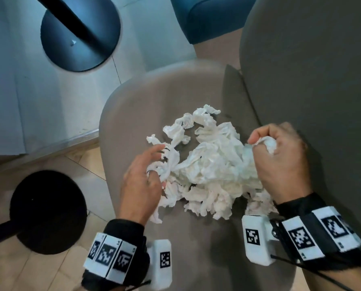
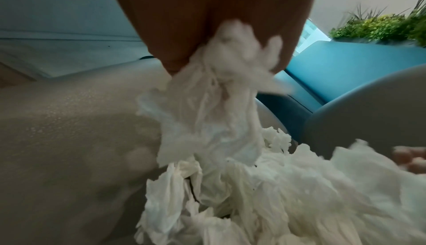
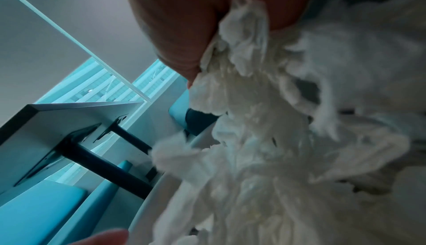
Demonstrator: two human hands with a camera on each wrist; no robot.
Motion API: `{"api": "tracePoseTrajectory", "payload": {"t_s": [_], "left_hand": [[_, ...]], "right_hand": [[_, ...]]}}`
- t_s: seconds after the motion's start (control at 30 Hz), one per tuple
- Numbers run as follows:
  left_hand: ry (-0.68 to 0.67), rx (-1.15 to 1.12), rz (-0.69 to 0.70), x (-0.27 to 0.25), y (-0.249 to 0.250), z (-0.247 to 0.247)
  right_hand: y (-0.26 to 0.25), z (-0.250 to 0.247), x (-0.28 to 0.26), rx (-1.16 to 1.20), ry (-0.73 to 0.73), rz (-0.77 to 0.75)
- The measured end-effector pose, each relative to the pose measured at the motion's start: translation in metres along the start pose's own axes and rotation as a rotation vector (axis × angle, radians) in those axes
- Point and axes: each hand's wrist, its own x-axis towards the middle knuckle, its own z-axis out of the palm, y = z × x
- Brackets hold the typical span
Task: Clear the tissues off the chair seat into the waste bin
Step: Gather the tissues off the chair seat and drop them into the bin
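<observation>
Taupe chair seat [image 1: 133, 106] under tissues [image 1: 207, 164]; pale floor [image 1: 11, 91].

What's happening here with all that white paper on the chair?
A person is gathering a heap of crumpled tissues off a grey-brown chair seat. The right hand has a wad bunched in its curled fingers, and the left hand grips another bunch at the pile's left edge. Most of the tissues lie on the seat. No waste bin is clearly in view.
</observation>
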Motion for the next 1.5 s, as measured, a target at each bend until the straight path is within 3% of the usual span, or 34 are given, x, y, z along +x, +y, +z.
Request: {"api": "tracePoseTrajectory", "payload": {"t_s": [0.23,0.37,0.53,0.77,0.9,1.07,1.13,1.4,1.5], "left_hand": [[0.114,0.063,-0.068,0.022,0.021,0.007],[0.051,0.239,-0.102,0.041,0.014,0.021],[0.010,0.406,-0.157,0.048,0.001,0.023],[0.176,0.160,-0.059,-0.005,0.008,-0.006],[0.244,-0.056,-0.041,-0.053,0.007,-0.013],[0.267,-0.472,-0.144,-0.109,0.007,-0.002],[0.251,-0.540,-0.166,-0.128,0.012,0.005],[0.015,-0.428,-0.193,-0.192,0.015,0.044],[-0.015,-0.429,-0.231,-0.217,0.013,0.049]], "right_hand": [[-0.005,-0.036,-0.022,-0.018,0.113,-0.131],[0.004,-0.054,-0.033,0.064,0.225,-0.097],[0.000,-0.073,-0.056,0.093,0.227,-0.050],[-0.002,-0.092,-0.078,-0.014,-0.031,-0.001],[0.002,-0.098,-0.092,0.001,0.012,-0.005],[0.016,-0.104,-0.105,0.022,0.058,-0.110],[0.023,-0.108,-0.109,0.044,0.051,-0.090],[0.025,-0.126,-0.120,0.150,-0.069,0.021],[0.017,-0.130,-0.126,0.201,-0.138,0.032]]}}
